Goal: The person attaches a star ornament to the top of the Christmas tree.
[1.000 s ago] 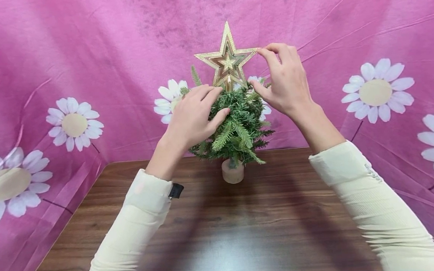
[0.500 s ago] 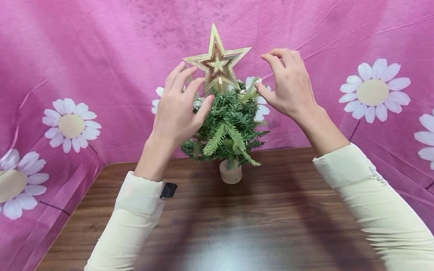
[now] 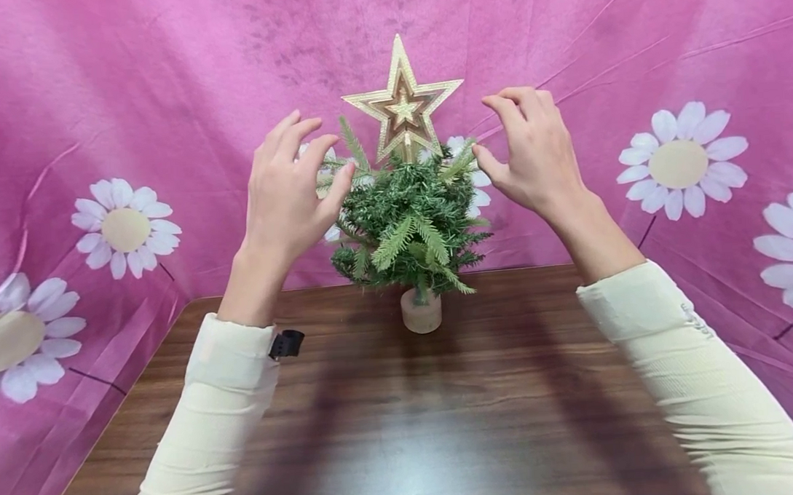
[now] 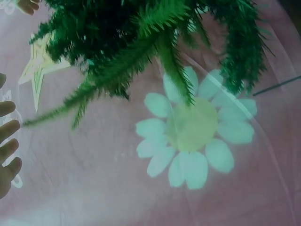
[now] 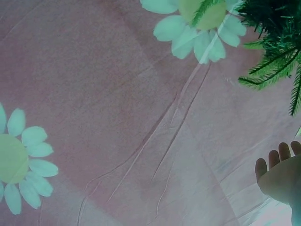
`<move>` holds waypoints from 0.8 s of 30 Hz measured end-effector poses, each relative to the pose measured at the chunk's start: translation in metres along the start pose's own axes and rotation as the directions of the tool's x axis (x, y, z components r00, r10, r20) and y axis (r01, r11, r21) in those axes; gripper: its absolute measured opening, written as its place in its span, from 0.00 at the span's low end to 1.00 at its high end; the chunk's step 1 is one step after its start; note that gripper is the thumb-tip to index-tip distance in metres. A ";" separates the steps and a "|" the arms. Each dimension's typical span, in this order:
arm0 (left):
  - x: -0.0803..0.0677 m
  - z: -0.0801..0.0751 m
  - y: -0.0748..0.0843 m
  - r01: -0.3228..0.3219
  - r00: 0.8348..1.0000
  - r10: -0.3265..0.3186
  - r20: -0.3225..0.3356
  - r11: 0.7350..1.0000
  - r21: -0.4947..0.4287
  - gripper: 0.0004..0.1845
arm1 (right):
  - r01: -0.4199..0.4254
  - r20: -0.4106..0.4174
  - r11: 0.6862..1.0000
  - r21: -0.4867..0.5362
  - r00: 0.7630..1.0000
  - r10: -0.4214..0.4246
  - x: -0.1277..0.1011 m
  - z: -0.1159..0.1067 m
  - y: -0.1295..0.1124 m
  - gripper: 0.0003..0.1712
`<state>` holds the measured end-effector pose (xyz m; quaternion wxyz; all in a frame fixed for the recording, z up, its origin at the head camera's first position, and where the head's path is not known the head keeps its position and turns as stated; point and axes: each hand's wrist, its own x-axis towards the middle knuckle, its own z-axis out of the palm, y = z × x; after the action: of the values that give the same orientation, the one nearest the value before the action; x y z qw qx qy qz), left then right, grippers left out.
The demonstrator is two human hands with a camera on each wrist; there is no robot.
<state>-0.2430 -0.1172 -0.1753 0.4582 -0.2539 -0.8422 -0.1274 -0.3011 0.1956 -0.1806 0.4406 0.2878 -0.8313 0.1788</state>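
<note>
The small tree (image 3: 408,218) stands at the far middle of the table (image 3: 442,421), with the gold star (image 3: 402,105) upright on its top. To do it well, both hands move away slowly and evenly, so no branch is pulled. The left hand (image 3: 286,193) and the right hand (image 3: 531,152) hold nothing, fingers loosely spread. Half a second ago the left fingers were beside the star; now they are apart, and the star stands straighter.
</note>
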 end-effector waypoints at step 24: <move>-0.027 -0.008 -0.032 0.073 0.997 -0.073 0.002 0.997 0.016 0.21 | -0.078 0.026 0.997 -0.001 0.997 0.078 -0.027 -0.007 0.016 0.29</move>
<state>-0.2426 -0.1557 -0.1928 0.4541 -0.2195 -0.8525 -0.1370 -0.2945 0.2202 -0.1998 0.4222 0.2574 -0.8477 0.1920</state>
